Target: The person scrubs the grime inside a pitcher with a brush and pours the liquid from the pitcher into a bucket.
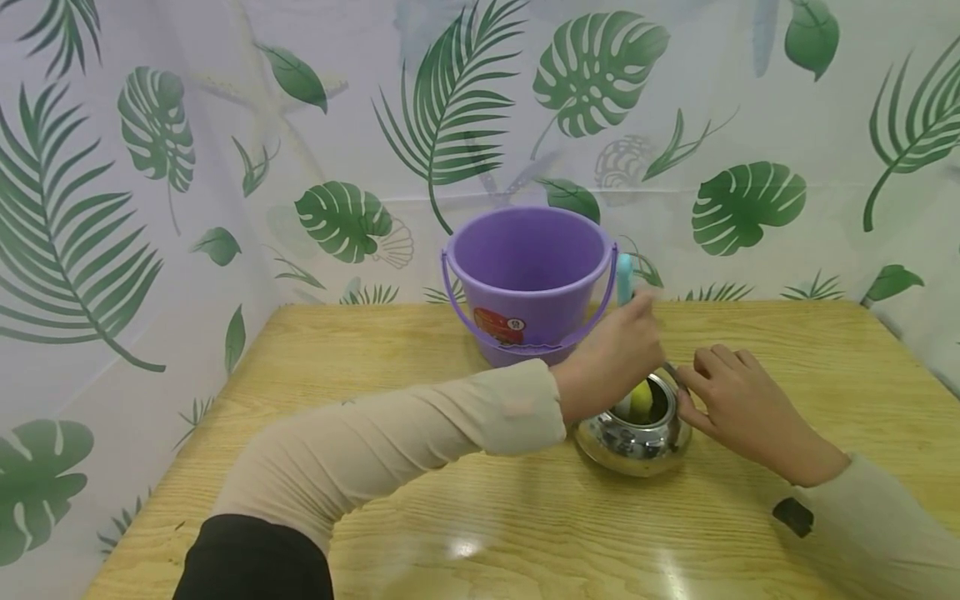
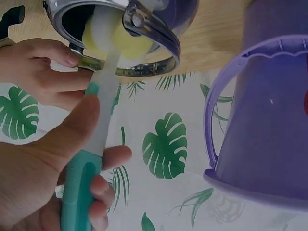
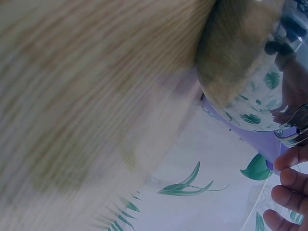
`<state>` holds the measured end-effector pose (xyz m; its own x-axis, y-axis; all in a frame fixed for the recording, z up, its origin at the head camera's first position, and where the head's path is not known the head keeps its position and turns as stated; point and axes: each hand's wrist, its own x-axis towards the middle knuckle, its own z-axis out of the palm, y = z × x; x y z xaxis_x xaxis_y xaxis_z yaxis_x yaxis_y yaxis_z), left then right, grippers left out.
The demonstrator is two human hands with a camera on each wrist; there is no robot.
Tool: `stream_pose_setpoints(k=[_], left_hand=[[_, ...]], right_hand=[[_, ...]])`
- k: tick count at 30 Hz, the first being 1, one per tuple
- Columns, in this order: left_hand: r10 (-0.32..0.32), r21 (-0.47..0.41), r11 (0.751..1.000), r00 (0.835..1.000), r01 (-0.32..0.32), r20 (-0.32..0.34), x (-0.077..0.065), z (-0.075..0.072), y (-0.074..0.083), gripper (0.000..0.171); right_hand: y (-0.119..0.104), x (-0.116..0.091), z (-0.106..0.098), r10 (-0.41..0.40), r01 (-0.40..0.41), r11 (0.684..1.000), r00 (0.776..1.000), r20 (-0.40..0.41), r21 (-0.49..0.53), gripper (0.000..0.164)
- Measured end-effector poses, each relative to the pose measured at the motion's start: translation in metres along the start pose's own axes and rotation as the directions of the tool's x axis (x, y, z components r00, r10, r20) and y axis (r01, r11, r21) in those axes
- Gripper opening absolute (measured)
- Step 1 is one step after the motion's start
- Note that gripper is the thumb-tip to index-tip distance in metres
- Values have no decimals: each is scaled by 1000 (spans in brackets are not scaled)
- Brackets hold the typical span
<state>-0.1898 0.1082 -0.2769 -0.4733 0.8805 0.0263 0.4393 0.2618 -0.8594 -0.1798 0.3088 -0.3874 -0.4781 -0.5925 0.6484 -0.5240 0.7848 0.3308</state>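
Indoors, exact room type unclear: wood-grain tabletop (image 1: pixel 465 521) backed by leaf-print wall covering (image 1: pixel 330 142), household bucket (image 1: pixel 543 312) and metal pot (image 1: pixel 633 446) on it.

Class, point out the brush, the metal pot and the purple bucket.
Brush (image 2: pixel 97 139): left wrist view, pale section of handle.
Metal pot (image 1: pixel 633 448): head view, shiny outer side.
Purple bucket (image 1: pixel 557 313): head view, front outer wall.

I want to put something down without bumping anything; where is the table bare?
Bare table: left of the bucket, behind the left sleeve; in front of the pot, between left sleeve and right sleeve; behind the right hand. Crowded: around the pot, where right hand, left hand, brush and bucket cluster.
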Motion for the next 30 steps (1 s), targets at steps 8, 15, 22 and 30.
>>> stream_pose_setpoints(k=[8, 15, 22, 30], left_hand=[[-132, -54, 989, 990, 135, 54, -6, 5, 8, 28], [-212, -52, 976, 977, 213, 31, -9, 12, 15, 27], [-286, -146, 945, 956, 292, 57, -11, 23, 16, 21], [-330, -239, 919, 943, 313, -33, -13, 40, 13, 20]], right_hand=[[0, 1, -1, 5, -5, 1000, 1000, 11, 2, 46], [0, 0, -1, 6, -6, 1000, 1000, 15, -3, 48], [-1, 1, -1, 10, -10, 1000, 1000, 16, 13, 47], [-1, 1, -2, 14, -15, 1000, 1000, 21, 13, 46]])
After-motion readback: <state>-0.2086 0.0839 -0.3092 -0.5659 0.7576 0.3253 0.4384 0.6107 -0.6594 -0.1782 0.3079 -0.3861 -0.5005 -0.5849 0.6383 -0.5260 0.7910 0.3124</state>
